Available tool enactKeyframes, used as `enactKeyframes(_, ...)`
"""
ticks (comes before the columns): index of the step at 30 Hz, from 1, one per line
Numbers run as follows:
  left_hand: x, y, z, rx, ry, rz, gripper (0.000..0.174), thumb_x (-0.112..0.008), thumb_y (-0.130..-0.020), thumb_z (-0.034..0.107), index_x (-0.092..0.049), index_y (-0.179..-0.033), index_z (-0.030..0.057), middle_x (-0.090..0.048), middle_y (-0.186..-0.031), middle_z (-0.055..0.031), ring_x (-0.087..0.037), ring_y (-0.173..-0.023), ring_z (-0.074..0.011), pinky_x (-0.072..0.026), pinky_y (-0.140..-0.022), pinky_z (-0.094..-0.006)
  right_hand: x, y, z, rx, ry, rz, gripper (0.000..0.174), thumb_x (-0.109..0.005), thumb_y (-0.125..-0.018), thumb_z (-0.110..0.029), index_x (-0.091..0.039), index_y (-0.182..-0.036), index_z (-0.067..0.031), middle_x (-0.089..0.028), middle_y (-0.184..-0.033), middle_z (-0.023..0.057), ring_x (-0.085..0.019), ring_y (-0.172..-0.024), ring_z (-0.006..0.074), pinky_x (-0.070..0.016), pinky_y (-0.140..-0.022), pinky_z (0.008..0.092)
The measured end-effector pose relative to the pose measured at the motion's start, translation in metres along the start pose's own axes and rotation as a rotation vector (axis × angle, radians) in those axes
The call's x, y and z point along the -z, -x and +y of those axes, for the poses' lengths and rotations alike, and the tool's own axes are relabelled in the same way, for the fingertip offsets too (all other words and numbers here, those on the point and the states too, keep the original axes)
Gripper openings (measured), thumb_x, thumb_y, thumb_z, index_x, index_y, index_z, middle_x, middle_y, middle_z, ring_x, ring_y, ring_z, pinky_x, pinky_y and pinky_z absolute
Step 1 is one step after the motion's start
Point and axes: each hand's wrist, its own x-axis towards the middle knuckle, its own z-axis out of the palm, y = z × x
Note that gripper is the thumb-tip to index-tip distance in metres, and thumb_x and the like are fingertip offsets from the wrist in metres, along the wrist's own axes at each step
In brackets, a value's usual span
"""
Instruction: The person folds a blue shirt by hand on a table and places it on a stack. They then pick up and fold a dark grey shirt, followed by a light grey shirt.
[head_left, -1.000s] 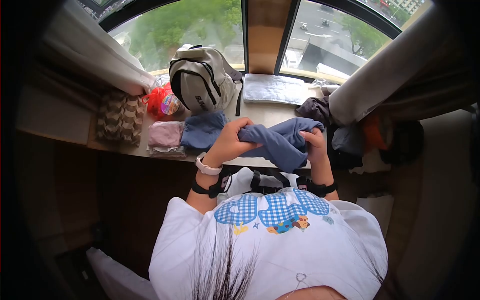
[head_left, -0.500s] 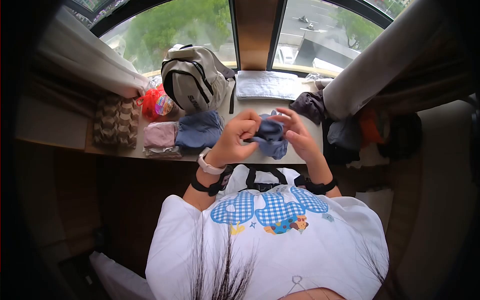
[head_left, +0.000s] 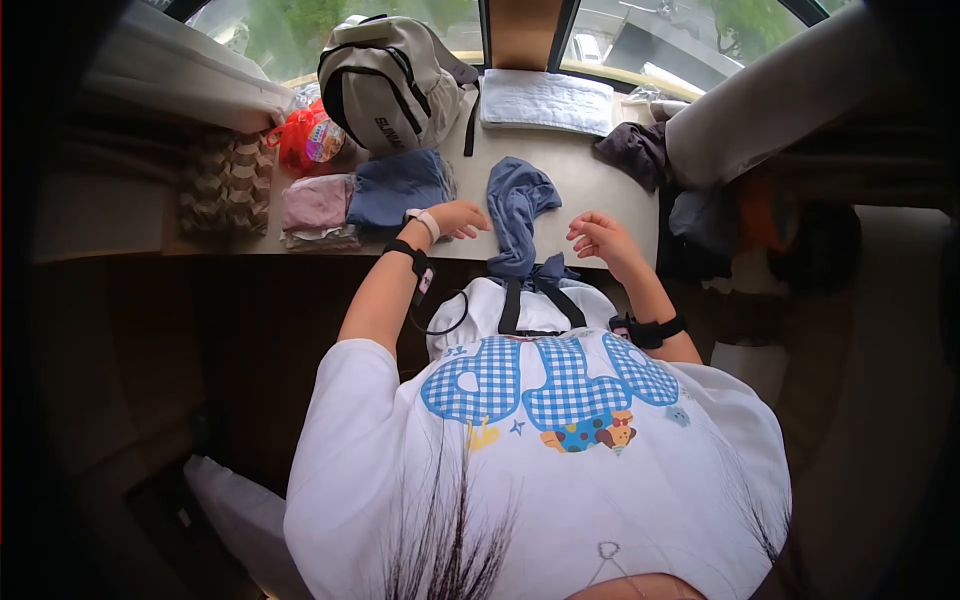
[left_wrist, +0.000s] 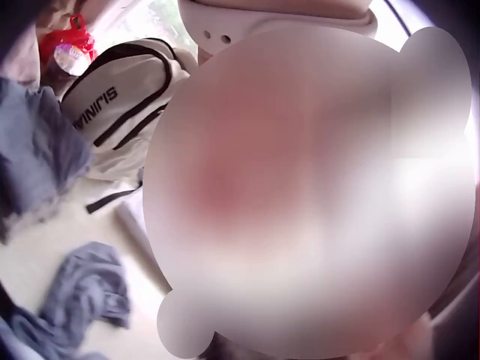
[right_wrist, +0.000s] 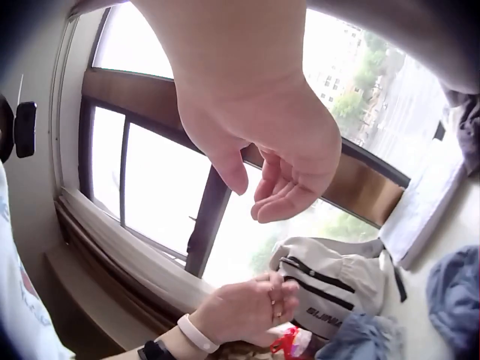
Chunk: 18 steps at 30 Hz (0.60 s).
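A blue-grey garment (head_left: 517, 215) lies crumpled and twisted on the windowsill table (head_left: 420, 240), its lower end reaching the front edge. My left hand (head_left: 460, 219), with a pale band at the wrist, hovers just left of it, fingers relaxed and holding nothing. To the garment's right is my right hand (head_left: 606, 240), fingers loosely bent and free of the cloth. The right wrist view shows that hand (right_wrist: 262, 161) with thumb and fingertips apart. In the left wrist view a large blur hides the hand, while the garment (left_wrist: 86, 292) shows at lower left.
Folded blue cloth (head_left: 400, 188) and folded pink cloth (head_left: 317, 203) sit left of my left hand. Behind them stand a beige backpack (head_left: 400, 95) and a red bag (head_left: 300, 140). A white folded towel (head_left: 546, 102) lies by the window, dark cloth (head_left: 635, 155) at right, egg cartons (head_left: 225, 185) far left.
A second ago both hands held the garment up between them; half a second ago it was bunched there. Now it lies on the table, both hands have let go and moved apart. The head view tilted down.
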Motion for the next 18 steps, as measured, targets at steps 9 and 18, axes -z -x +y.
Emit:
enactKeyframes(9,-0.088,-0.149,-0.129,0.207,0.069,-0.018,0.083,-0.073,-0.064,0.03,-0.032,-0.131,0.003,-0.042,-0.125,-0.0176,-0.047,-0.107,-0.0274,-0.0399,-0.087,-0.0355,0.052,0.057,0.155,-0.343,-0.289,0.367,0.016,-0.046,-0.085,-0.017,-0.054,-0.087,-0.0031,-0.059,-0.076,0.0073,-0.057,-0.064,0.0137,-0.0477,-0.059,0.0262)
enactKeyframes(18,-0.117,-0.26,-0.125,0.44,-0.114,0.532,0.043,-0.064,-0.075,0.021,-0.049,-0.109,-0.0005,-0.047,-0.118,-0.0196,-0.043,-0.113,-0.0332,-0.0391,-0.093,-0.0379,0.063,0.145,0.236,-0.688,-0.483,0.659,0.015,-0.049,-0.085,-0.017,-0.054,-0.087,-0.0037,-0.06,-0.08,0.0105,-0.059,-0.07,0.0189,-0.049,-0.064,0.0305)
